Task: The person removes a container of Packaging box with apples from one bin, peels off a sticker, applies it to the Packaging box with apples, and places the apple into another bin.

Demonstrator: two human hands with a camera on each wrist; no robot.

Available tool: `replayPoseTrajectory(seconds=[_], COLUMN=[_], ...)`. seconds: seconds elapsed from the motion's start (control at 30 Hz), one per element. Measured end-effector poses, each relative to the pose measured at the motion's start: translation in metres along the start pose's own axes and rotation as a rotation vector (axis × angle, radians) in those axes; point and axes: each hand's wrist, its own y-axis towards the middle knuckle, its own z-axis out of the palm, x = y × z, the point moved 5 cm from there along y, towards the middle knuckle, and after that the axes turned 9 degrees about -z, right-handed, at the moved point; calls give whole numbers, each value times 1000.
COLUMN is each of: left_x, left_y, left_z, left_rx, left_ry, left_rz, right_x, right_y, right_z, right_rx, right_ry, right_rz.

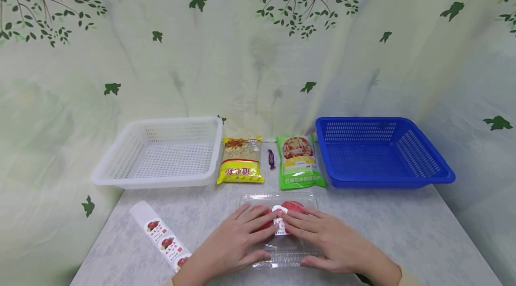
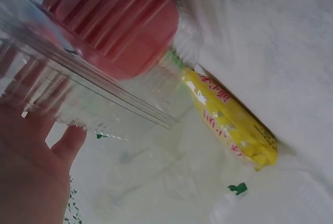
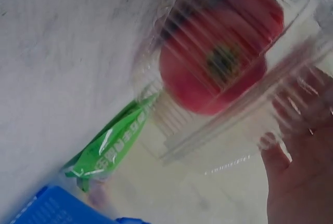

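Observation:
A clear plastic clamshell box (image 1: 284, 245) lies closed on the table in the head view. Through its lid show red round fruits (image 1: 293, 206) that look like tomatoes; the right wrist view shows a greenish-brown spot on one fruit (image 3: 190, 76). On the lid's middle sits a white sticker (image 1: 281, 228), partly under fingertips. My left hand (image 1: 230, 243) rests on the box's left side with its fingers extended over the lid. The right hand (image 1: 336, 241) lies likewise on the right side, fingertips touching the sticker's edge. Both thumbs are near the box's front rim.
A strip of printed stickers (image 1: 161, 236) lies left, partly behind my left forearm. Behind the box are a yellow pasta bag (image 1: 241, 160), a purple wrapped candy (image 1: 271, 160) and a green food bag (image 1: 300, 174). A white basket (image 1: 157, 182) and a blue basket (image 1: 387, 181) flank them.

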Motion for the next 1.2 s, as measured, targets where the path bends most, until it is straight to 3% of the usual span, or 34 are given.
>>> replayPoseTrajectory(seconds=[0.17,0.3,0.67,0.87,1.07,1.2], left_x=[-3,0,5,6,8,12], left_y=[3,3,10,13,8,1], left_z=[3,4,1,7,8,2], left_rx=[-31,-25,75,121,109,24], left_ry=[34,45,3,-4,-25,-87], left_rz=[51,51,-61,-123,-137,-165], right_x=[2,0,-7,-9,-10,-17], right_y=[2,-1,2,4,1,-8], right_z=[8,7,4,9,11,4], right_rx=[12,1,-23,34,36,-31], right_ry=[-12,-11,-16,-42,1,116], right_rz=[-7,2,28,74,95,193])
